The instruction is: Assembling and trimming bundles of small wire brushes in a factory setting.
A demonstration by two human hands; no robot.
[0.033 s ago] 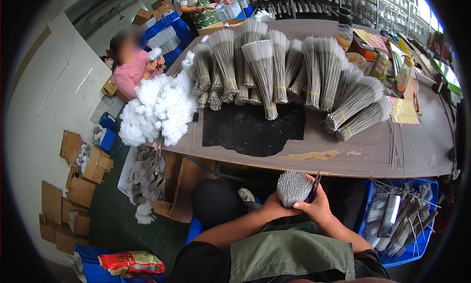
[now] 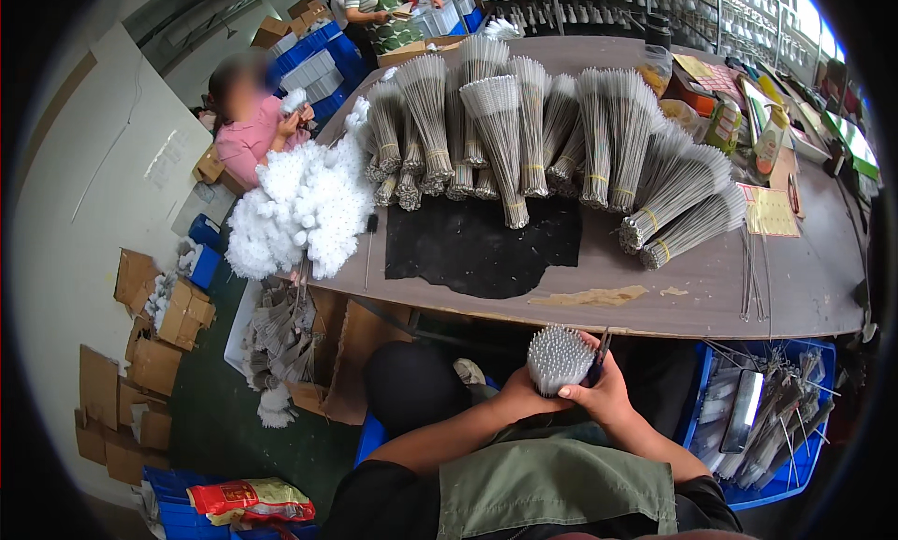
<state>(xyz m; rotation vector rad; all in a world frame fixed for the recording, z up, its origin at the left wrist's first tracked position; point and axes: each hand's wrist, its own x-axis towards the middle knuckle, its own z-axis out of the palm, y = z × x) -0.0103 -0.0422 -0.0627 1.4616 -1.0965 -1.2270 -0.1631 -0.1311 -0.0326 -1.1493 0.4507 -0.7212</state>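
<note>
Above my lap, a round bundle of thin brushes (image 2: 559,357) is held with its white, bristly tips facing up. My left hand (image 2: 524,400) is closed around its left and lower side. My right hand (image 2: 610,392) grips the right side, its thumb pressed on the lower rim. A slim dark tool (image 2: 601,349) pokes up by the right fingers; its kind cannot be made out. Most of the bundle's lower part is hidden by my hands. On the table (image 2: 449,301) ahead, several similar brush bundles (image 2: 496,147) stand or lean behind a black mat (image 2: 482,255).
White fluffy brushes (image 2: 299,208) are heaped at the table's left end, near a person in pink (image 2: 245,138). A blue bin (image 2: 697,428) with loose brushes stands to my right. Below left is an open carton (image 2: 360,353). Bottles (image 2: 769,139) and papers (image 2: 772,211) lie at right.
The white piece in the hands of the person in pink has shifted slightly. My own hands and the bundle show no visible movement.
</note>
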